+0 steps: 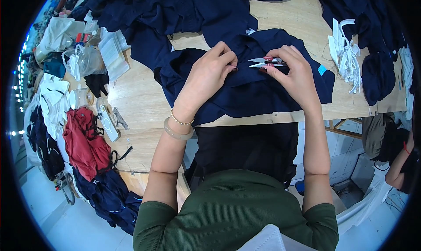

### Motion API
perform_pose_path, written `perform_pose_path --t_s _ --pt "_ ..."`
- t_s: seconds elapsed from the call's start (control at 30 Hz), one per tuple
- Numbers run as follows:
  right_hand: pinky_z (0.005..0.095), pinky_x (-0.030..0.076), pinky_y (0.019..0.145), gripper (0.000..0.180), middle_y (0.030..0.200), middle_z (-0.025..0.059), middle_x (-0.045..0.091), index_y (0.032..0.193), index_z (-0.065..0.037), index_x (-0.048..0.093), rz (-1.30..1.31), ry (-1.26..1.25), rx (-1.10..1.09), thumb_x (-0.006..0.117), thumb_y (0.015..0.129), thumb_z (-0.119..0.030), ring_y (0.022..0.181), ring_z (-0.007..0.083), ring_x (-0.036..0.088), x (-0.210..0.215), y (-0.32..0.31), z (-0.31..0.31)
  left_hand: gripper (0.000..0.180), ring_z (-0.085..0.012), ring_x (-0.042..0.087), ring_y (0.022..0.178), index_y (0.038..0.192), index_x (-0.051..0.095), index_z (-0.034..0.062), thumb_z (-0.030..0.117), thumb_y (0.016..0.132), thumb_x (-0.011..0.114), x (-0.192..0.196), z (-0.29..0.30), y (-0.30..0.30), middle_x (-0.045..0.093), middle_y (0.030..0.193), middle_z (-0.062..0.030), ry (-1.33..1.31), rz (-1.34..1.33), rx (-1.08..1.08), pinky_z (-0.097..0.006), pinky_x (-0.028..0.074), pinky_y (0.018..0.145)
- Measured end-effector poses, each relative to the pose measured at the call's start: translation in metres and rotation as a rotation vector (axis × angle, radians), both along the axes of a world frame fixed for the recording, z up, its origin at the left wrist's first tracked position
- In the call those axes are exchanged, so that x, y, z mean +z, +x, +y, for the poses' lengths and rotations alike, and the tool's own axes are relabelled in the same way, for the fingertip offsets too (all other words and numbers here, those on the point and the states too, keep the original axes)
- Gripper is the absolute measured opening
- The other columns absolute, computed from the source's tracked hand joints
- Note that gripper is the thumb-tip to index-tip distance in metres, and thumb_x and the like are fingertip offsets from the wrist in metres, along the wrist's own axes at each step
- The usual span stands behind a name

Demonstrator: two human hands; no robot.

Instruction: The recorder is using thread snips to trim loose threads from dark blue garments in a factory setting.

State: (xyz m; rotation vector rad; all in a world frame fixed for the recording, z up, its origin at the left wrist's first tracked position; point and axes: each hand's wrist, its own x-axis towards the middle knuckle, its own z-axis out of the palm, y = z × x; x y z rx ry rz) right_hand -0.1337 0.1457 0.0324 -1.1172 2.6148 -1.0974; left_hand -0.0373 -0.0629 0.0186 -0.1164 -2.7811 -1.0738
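A dark navy garment (250,100) lies spread and folded at the table's front edge, under both my hands. My right hand (296,73) grips a pair of small thread snips (262,66) with red on the handles. Their two blades stand slightly apart and point left, just above the cloth. My left hand (209,73) is closed in a pinch at the garment, left of the blade tips. Whatever lies between those fingertips is too small to make out. A light blue tag (322,70) sits on the garment's right part.
More navy garments (153,12) are heaped at the back. White fabric strips (346,56) lie right. On the left are a phone (108,121), a red garment (84,141) and a clear plastic bag (83,60). Another person's arm (401,165) shows at far right.
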Motion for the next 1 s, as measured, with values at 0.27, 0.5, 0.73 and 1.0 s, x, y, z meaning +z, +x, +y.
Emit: perform_pose_path --t_s 0.27,0.5,0.73,1.0 --pt "0.0297 0.043 0.062 0.020 0.075 0.0023 0.058 0.086 -0.006 0.067 0.107 -0.028 0.065 0.075 0.075 -0.022 0.074 0.0181 0.053 -0.003 0.000 -0.004 0.008 -0.0263 0.060 0.068 0.089 0.057 -0.0028 0.000 0.083 0.062 0.003 -0.003 -0.001 0.059 0.077 -0.0143 0.012 -0.038 -0.035 -0.034 0.047 0.064" --pt "0.0285 0.041 0.058 0.017 0.072 0.0004 0.056 0.081 -0.007 0.067 0.173 -0.027 0.051 0.075 0.074 -0.021 0.071 0.0166 0.050 -0.007 0.000 -0.007 0.003 -0.0275 0.063 0.068 0.088 0.056 -0.0035 -0.001 0.087 0.056 0.009 0.003 -0.004 0.062 0.076 -0.0148 0.019 -0.001 0.010 -0.033 0.049 0.064" --pt "0.0286 0.043 0.059 0.018 0.073 0.0004 0.056 0.082 -0.007 0.066 0.234 -0.038 0.045 0.076 0.074 -0.021 0.072 0.0176 0.052 -0.006 -0.001 -0.009 0.005 -0.0275 0.065 0.069 0.092 0.054 -0.0034 0.001 0.092 0.052 0.008 0.005 -0.005 0.063 0.074 -0.0166 0.069 -0.050 0.041 -0.033 0.049 0.064" --pt "0.0282 0.045 0.059 0.018 0.074 -0.0001 0.056 0.082 -0.008 0.067 0.308 0.014 0.061 0.076 0.074 -0.022 0.074 0.0169 0.053 -0.004 -0.003 -0.016 0.005 -0.0290 0.064 0.069 0.092 0.054 -0.0031 0.001 0.092 0.052 0.010 0.005 -0.008 0.063 0.075 -0.0165 0.042 -0.041 0.043 -0.033 0.049 0.064"
